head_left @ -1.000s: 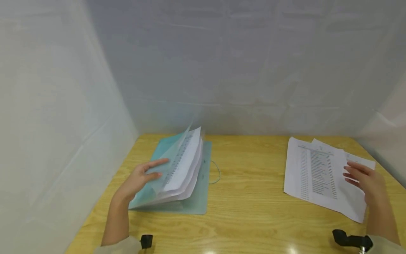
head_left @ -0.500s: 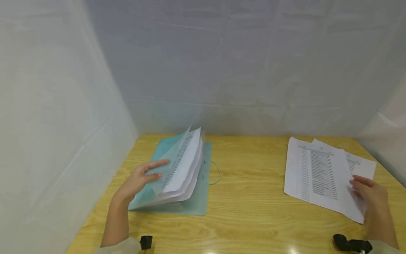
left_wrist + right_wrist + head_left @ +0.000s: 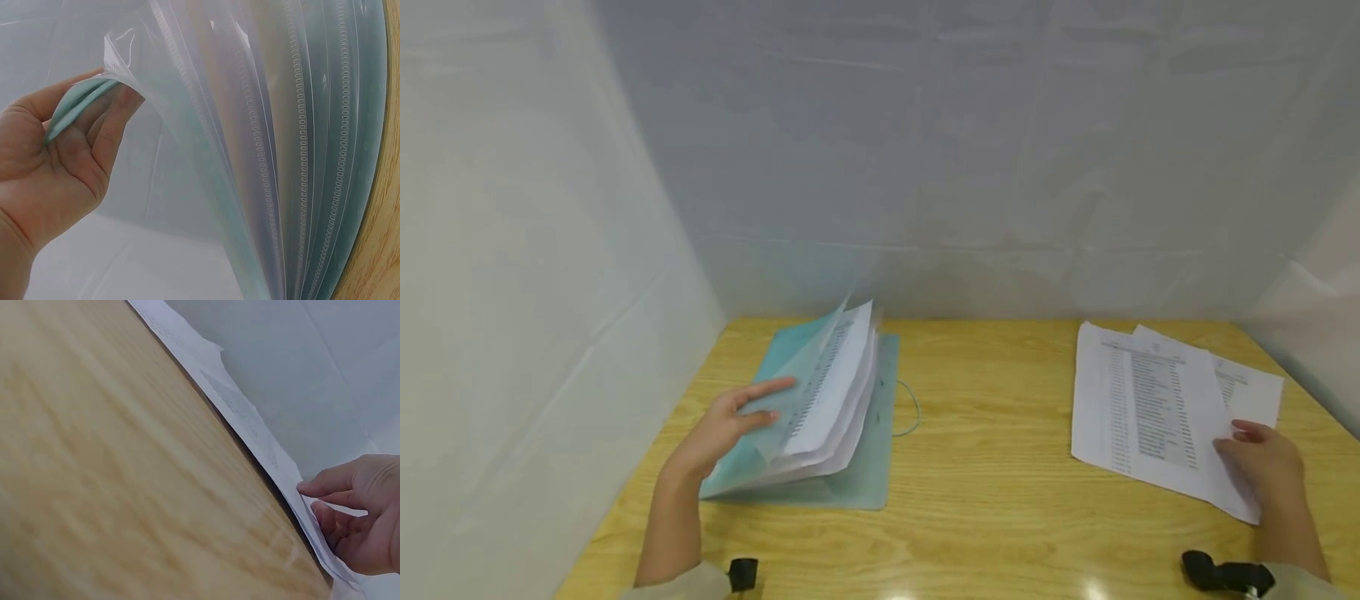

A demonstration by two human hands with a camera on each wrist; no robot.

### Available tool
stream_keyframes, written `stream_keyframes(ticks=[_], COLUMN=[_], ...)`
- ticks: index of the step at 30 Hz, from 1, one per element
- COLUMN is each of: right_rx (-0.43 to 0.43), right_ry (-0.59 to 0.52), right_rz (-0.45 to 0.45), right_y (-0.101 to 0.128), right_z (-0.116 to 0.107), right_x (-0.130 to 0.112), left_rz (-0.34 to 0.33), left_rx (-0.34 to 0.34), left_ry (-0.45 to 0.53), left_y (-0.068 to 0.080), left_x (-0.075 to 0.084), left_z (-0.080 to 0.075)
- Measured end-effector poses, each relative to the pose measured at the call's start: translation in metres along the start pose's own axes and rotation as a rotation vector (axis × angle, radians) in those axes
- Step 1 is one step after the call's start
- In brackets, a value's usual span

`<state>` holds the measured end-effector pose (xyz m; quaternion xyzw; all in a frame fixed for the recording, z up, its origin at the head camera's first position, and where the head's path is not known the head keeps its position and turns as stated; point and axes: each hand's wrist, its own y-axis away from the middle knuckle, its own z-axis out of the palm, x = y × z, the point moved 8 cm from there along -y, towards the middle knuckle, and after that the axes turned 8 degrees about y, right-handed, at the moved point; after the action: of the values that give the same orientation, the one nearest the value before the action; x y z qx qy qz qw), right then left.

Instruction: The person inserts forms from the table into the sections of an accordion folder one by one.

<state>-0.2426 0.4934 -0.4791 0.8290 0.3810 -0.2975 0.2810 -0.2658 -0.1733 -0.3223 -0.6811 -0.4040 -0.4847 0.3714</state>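
White sheeting (image 3: 497,250): stands to the left of the folder.
My left hand (image 3: 715,429): at the folder's left side, thumb and fingers clamped on a doubled teal edge with clear plastic beside it.
Folder (image 3: 871,479): lies on the table, its upper leaves fanned up. I judge it light yet floppy, the sleeves slick against each other; the teal edge is the surest hold, as a lone sleeve could slide off.
White pages (image 3: 837,383): inside the folder, leaning with the raised sleeves; probably easy to crease.
Cord loop (image 3: 918,408): curls from the folder's right edge, thin and likely springy.
Table (image 3: 985,433): bare wood grain shows right of the folder.
Front sheet (image 3: 1131,400): well to the right of the folder, overlapping the back sheet (image 3: 1257,392). Both look feather-light and soft, quick to crumple; best taken gently by the edge.
My right hand (image 3: 1266,462): farthest right from the folder, thumb and fingers curled in a pinch at the front sheet's right edge; how many layers they have, I cannot tell.
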Motion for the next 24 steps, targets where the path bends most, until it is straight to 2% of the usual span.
stream_keyframes(ticks=[4,14,19,24], right_rx=[0.013,-0.004,0.0,0.012], right_ry=[0.12,0.326,0.365,0.348], right_rz=[-0.047,-0.081,-0.073,-0.072], right_y=[0.005,0.016,0.016,0.015], right_z=[-0.001,0.003,0.003,0.002], right_x=[-0.008,-0.018,-0.021,-0.019], left_rz=[-0.001,-0.01,-0.004,0.0], left_rx=[0.001,0.004,0.01,0.012], left_ry=[0.0,-0.002,-0.012,-0.01], left_y=[0.002,0.009,0.011,0.014], left_x=[0.002,0.007,0.011,0.014], left_z=[0.002,0.009,0.012,0.015])
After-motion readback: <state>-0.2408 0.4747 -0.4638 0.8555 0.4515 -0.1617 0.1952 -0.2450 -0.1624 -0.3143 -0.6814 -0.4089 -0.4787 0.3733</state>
